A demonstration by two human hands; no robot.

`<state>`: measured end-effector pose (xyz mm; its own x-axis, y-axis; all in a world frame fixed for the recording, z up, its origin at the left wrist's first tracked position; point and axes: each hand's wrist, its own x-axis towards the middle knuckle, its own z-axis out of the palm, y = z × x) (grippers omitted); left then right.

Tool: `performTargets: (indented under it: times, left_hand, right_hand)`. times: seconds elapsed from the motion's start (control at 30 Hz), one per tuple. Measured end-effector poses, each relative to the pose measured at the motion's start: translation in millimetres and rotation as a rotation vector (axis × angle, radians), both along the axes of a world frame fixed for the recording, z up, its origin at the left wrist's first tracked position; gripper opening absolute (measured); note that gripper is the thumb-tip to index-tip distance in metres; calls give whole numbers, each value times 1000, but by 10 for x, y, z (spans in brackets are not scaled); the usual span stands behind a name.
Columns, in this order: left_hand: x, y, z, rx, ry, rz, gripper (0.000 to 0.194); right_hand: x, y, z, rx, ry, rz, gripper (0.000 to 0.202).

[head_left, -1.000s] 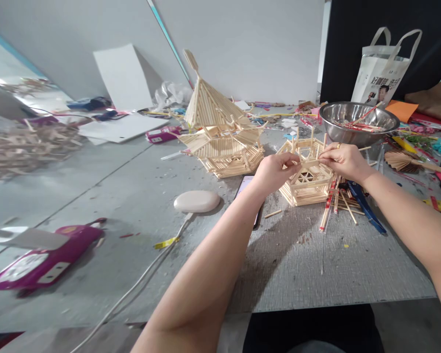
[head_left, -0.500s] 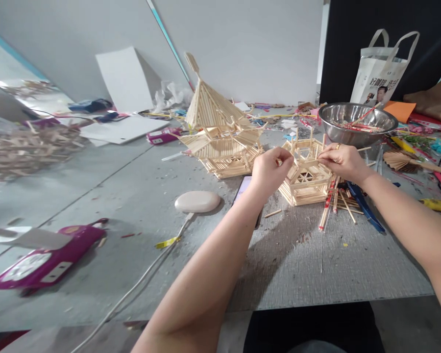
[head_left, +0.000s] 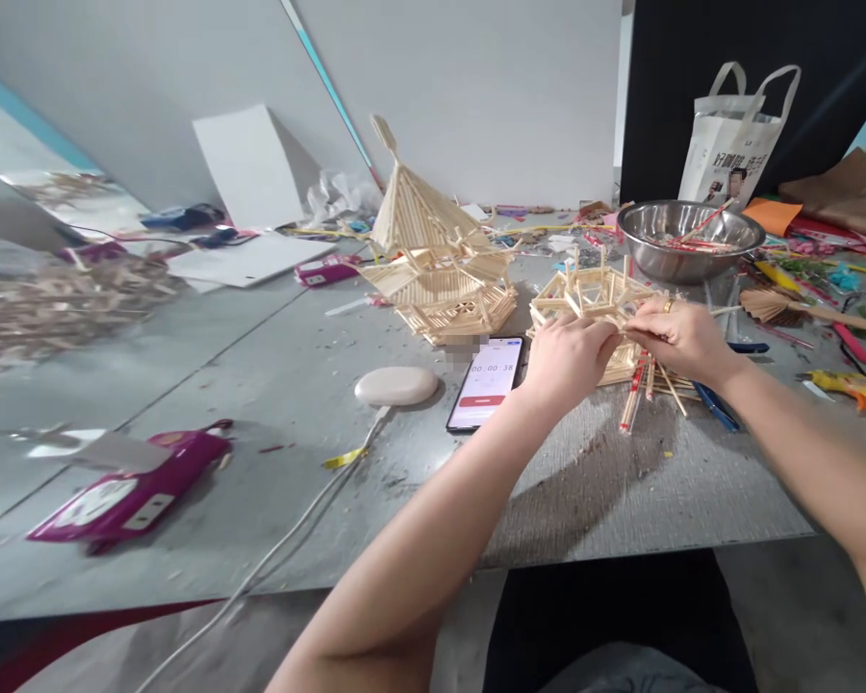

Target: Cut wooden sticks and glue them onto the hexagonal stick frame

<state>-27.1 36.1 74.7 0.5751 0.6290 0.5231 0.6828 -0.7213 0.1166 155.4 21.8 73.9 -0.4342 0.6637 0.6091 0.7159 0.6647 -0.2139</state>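
My left hand and my right hand meet fingertip to fingertip at the near side of a six-sided model of wooden sticks. Both are closed in a pinch; whatever lies between the fingers is too small or hidden to name. Part of the model's lower front is covered by my hands. Its upright posts show above them. Loose sticks, some red-wrapped, lie under my right hand beside blue-handled pliers. Left of the model stands a taller stick pavilion with a pointed roof.
A phone showing a timer lies left of my left forearm. A white oval device trails a cable. The metal bowl holds sticks. A purple power strip sits at left, a yellow glue gun at right.
My left hand has moved right and nearer, across the model's front to my right hand. My right hand has come slightly lower. The phone now shows more fully as the view shifts.
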Motion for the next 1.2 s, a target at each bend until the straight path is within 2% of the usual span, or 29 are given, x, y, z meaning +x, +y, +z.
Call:
performTargets:
  times: [0.27,0.47,0.57,0.67,0.77,0.83,0.9,0.93,1.07,1.2]
  left_hand:
    - [10,-185,-89,41,22,45,31]
    - [41,-274,-226,-43,-84,-25,30]
    - [23,-256,-309,-102,-191,-39,29]
    - [-23,-165,-381,-233,-269,-12,25]
    - [-54,-44,-440,-363,-314,40,23]
    - [-47,29,-468,-378,-335,83,24]
    - [-22,90,-483,-367,-338,117,24]
    - [-6,116,-486,-365,-336,125,24]
    - [44,184,-496,-386,-370,125,24]
    - [38,176,-539,-438,-477,87,26]
  right_hand:
    - [-4,-175,-92,-21,23,-4,35]
    - [-15,-269,-128,11,-5,-3,29]
    - [113,-362,-132,133,3,-136,24]
    - [362,-457,-190,184,90,-421,25]
    - [580,-505,-328,52,21,-718,30]
    - [636,-504,-441,-190,-112,-827,41]
    - [624,-480,-544,-417,-235,-834,49]
    - [603,-461,-586,-480,-274,-824,49]
    - [530,-388,-673,-517,-302,-856,38]
    - [550,-390,-653,-547,-186,-910,36]
